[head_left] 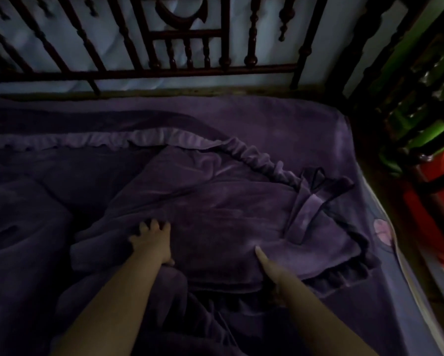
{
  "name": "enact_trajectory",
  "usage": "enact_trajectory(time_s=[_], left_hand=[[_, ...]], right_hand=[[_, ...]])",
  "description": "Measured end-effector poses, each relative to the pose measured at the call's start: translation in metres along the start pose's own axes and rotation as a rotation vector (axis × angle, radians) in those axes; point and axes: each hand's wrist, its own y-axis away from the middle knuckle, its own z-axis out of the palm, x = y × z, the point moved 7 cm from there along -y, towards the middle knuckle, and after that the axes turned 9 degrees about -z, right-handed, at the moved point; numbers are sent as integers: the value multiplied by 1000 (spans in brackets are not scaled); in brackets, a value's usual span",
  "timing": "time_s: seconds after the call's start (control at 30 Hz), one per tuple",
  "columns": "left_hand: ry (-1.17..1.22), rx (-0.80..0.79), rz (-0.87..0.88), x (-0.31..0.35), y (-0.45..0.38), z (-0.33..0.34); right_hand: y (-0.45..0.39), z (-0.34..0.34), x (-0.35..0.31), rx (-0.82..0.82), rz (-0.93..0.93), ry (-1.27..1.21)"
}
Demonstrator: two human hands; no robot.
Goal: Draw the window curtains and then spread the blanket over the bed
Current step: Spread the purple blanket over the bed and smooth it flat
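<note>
purple fleece, the blanket [215, 201] lies bunched and folded on the bed [280, 116], its ruffled edge [254, 152] curling just short of the dark spindled headboard [190, 68]. no window or curtains show here; the dim light suggests that step may be done, and the spreading seems to be the one in hand.

away from the headboard, at the near side of the heap, the left hand [151, 240] rests on the blanket with fingers curled into the cloth, apparently gripping a fold. the right hand [267, 263] is tucked at the edge of the same fold with one digit lying straight along the top; the others are hidden, so i cannot tell its grip.

judging from the heap, the next move calls for a firm hold on an edge, then drawing it open toward the bare corner beside the headboard.
</note>
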Motion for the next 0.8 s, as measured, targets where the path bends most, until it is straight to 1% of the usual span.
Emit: enact_trajectory(time_s=[0.07, 0.1, 0.13, 0.17, 0.2, 0.23, 0.3, 0.33, 0.37, 0.47, 0.57, 0.6, 0.63, 0.7, 0.77, 0.8], left_hand=[[-64, -45, 43, 1, -10, 12], [-100, -17, 86, 5, -15, 17], [-104, 47, 137, 9, -15, 17], [-64, 110, 187, 13, -15, 16], [37, 156, 214, 14, -12, 12], [172, 177, 215, 12, -10, 7], [410, 217, 190, 3, -1, -10], [496, 254, 180, 0, 5, -21], [585, 293, 180, -2, 14, -35], [875, 432, 246, 7, 59, -89], [1179, 578, 303, 31, 115, -170], [1302, 601, 359, 45, 135, -200], [1400, 617, 432, 61, 154, -227], [1501, 655, 588, 103, 190, -278], [1496, 665, 636, 139, 199, -301], [1445, 640, 637, 158, 194, -305]], right_hand=[[-12, 2, -9, 183, -124, -327], [-18, 2, -11, 276, -150, -450], [-21, 4, -16, 321, -165, -555], [-24, 7, -25, 316, -189, -658], [-25, 9, -36, 291, -220, -724], [-24, 7, -51, 274, -260, -734], [-9, -6, -89, 291, -373, -656], [4, -16, -113, 301, -462, -603], [22, -25, -141, 287, -576, -543], [95, -53, -226, 240, -1007, -361], [188, -102, -303, 281, -1340, -236], [220, -123, -327, 310, -1425, -213], [247, -144, -349, 364, -1482, -180], [291, -191, -386, 501, -1535, -120], [295, -221, -409, 570, -1498, -44], [288, -231, -414, 587, -1440, 10]])
